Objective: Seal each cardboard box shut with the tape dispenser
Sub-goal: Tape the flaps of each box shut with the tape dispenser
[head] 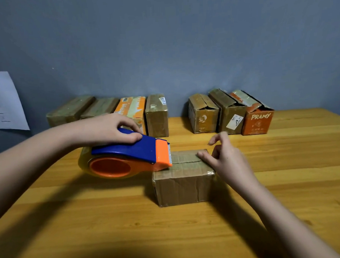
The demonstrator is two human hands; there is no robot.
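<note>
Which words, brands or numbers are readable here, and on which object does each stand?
"PRAMY": orange box, back right.
White sticker on the neighbouring brown box: too blurred.
Small label on a back box: too small.
Handwriting on the wall paper: illegible.

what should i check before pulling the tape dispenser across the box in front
1. Left hand holds tape dispenser by its blue handle: ok.
2. Serrated blade sits at the front box's left top edge: ok.
3. Right hand presses a finger on the box top, steadying it: ok.
4. Top flaps lie flat and closed: ok.
5. Tape already stuck along the seam: cannot tell.
6. Boxes at back right have lifted flaps, unsealed: not ok.
</note>
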